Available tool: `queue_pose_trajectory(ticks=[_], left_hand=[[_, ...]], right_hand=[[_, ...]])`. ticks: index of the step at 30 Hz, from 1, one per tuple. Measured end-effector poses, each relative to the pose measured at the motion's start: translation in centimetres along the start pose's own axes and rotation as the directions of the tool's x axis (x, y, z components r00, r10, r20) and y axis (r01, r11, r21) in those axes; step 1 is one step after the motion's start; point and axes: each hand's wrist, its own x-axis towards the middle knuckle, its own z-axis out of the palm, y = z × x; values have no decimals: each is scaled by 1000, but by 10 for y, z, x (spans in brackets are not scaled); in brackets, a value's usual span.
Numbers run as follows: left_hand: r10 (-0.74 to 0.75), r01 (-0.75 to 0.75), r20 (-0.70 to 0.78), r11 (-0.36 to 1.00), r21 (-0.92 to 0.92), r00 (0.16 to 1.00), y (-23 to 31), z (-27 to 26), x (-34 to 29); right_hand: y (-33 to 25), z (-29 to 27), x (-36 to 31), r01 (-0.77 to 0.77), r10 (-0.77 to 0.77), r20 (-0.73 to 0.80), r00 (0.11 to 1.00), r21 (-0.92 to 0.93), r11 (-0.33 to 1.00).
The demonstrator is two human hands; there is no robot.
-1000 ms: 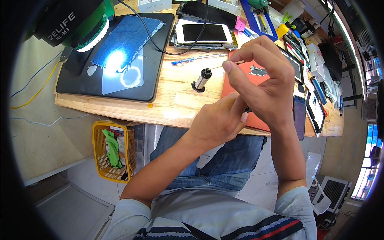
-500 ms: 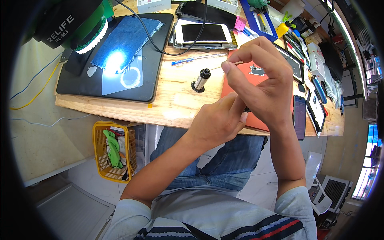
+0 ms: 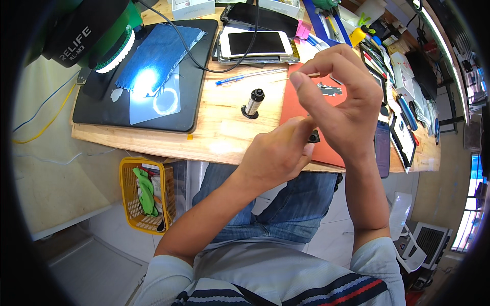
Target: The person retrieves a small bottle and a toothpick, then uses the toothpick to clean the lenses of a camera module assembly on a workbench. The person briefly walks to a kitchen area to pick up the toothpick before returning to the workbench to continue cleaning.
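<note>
My right hand (image 3: 346, 104) pinches a thin, pale stick (image 3: 312, 75) between thumb and forefinger, raised above the bench's right half. Lower and to its left, my left hand (image 3: 278, 153) is closed around a small black part (image 3: 314, 136) with a round opening, mostly hidden by the fingers. Beneath both hands lies an orange-red mat (image 3: 295, 104). A small metal board (image 3: 329, 90) rests on it, seen through the curve of my right hand. Left of the mat, a little black and silver bottle (image 3: 253, 103) stands upright on a dark round base.
A blue pen (image 3: 240, 79) lies behind the bottle. White phone (image 3: 258, 44) and other phones are stacked at the back. On the left, denim cloth (image 3: 158, 56) covers part of a black pad (image 3: 196, 97) under a green and black lamp (image 3: 87, 35). Tools crowd the right.
My right hand has shifted slightly right and up with the stick, away from the bottle. More of the black part shows at my left fingertips. The view has tilted a little.
</note>
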Motion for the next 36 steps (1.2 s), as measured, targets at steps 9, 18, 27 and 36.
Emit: queue_pose_trajectory(ticks=[9,18,27,36], left_hand=[[-50,48,-42,997,-55,998,0,3,3],[-10,-14,-162,989,-145,987,-9,12,1],[74,-79,-116,996,-35,990,-9,11,0],[84,-89,-97,995,-41,992,-11,11,-1]], right_hand=[[12,-35,-10,-72,65,-183,981,-32,997],[14,-47,-122,-214,172,-356,918,-80,974],[27,-39,-147,-215,167,-344,924,-108,971],[25,-41,-143,-226,174,-260,950,-183,957]])
